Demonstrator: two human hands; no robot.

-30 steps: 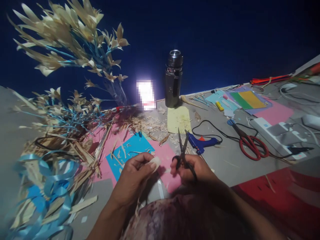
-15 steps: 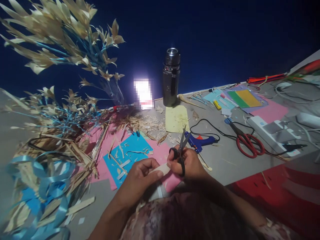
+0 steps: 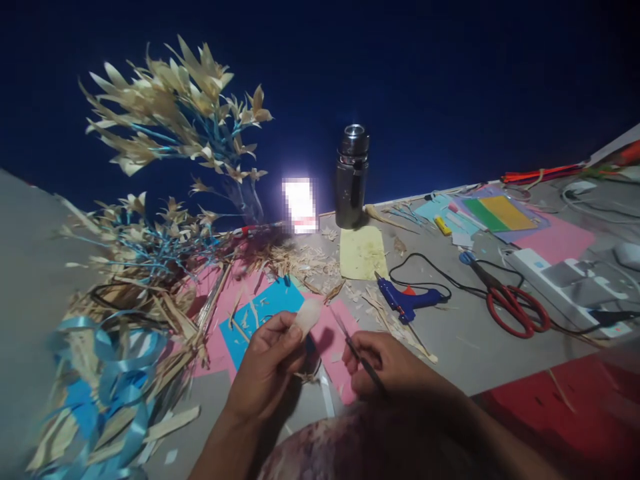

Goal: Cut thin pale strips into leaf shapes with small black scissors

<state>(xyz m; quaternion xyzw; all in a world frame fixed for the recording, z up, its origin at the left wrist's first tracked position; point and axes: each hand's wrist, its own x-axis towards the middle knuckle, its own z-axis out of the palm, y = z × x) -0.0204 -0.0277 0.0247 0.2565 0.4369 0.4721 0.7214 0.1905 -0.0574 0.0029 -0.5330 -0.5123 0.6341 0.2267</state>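
Pinched between the thumb and fingers of my left hand (image 3: 277, 347) is a pale piece of dried husk (image 3: 309, 316), its free end pointing up and away. My right hand (image 3: 383, 363) is closed on a pair of dark scissors (image 3: 356, 348); the blades point up and left, apart from the husk. Beneath the hands lie pink paper (image 3: 343, 377) and a blue sheet (image 3: 243, 340) scattered with husk scraps. A blue glue gun (image 3: 407, 300) rests just beyond my right hand.
At left are dried-husk flowers (image 3: 200, 157) on blue stems and curled blue ribbon (image 3: 107, 360). A dark flask (image 3: 351, 183) stands at the back behind a yellow sheet (image 3: 360, 253). Red-handled scissors (image 3: 515, 307) and a power strip (image 3: 565, 287) are on the right.
My hands have moved apart. The right hand has let go of the husk's end and lowered the scissors, while the left has raised the husk. The view has shifted slightly.
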